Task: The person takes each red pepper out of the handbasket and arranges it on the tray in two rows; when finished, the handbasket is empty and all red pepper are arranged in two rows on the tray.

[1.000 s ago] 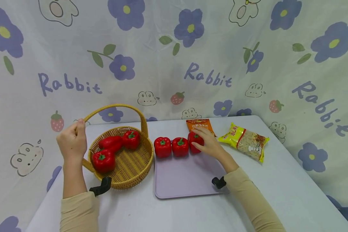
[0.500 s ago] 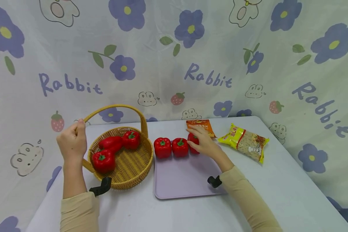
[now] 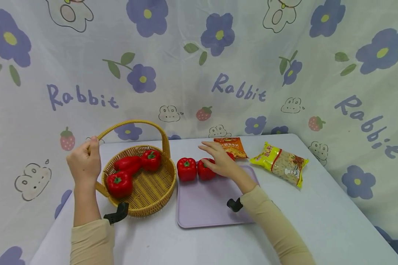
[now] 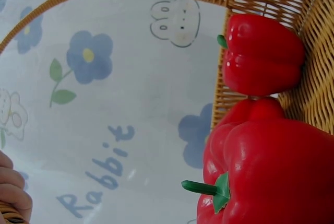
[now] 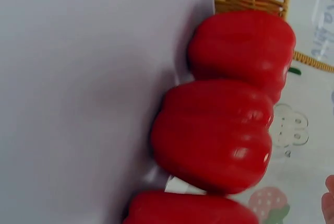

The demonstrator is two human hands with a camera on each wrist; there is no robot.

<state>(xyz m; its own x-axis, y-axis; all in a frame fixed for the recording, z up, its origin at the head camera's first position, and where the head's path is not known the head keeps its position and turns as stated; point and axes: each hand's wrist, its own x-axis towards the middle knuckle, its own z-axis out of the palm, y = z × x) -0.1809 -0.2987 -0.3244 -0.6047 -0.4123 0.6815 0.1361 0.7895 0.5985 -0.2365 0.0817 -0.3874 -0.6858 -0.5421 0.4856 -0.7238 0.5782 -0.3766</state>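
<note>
Judging by how the hands lie, the step in hand is a reach: the right hand point(image 3: 221, 162), fingers spread and holding nothing, hangs over the middle pepper point(image 5: 214, 135), while the left hand point(image 3: 84, 163) grips the handle point(image 3: 132, 121) of the basket point(image 3: 148, 210) at about ten o'clock, probably to steady it. The right wrist view shows the fingertips apart from the peppers. Taking one up would call for lowering the hand and closing fingers and thumb round its sides; since the row sits tight, a neighbour could be nudged.

The tray point(image 3: 215, 206) has its three peppers along the far edge: the left pepper point(image 3: 187, 170) at eleven o'clock, the middle one near twelve, and the right pepper point(image 5: 188, 211), mostly hidden by the hand in the head view, towards one.

The basket, at nine o'clock from the tray on the worktop point(image 3: 159, 243), holds three more: an upright pepper point(image 3: 119, 184) at nine, a pepper on its side point(image 3: 127, 163) at eleven and a smaller-looking pepper point(image 3: 151, 160) at one. Its near half is bare weave.

Beyond the tray, an orange packet point(image 3: 235, 147) lies at one o'clock and a yellow packet point(image 3: 281, 164) at two.
</note>
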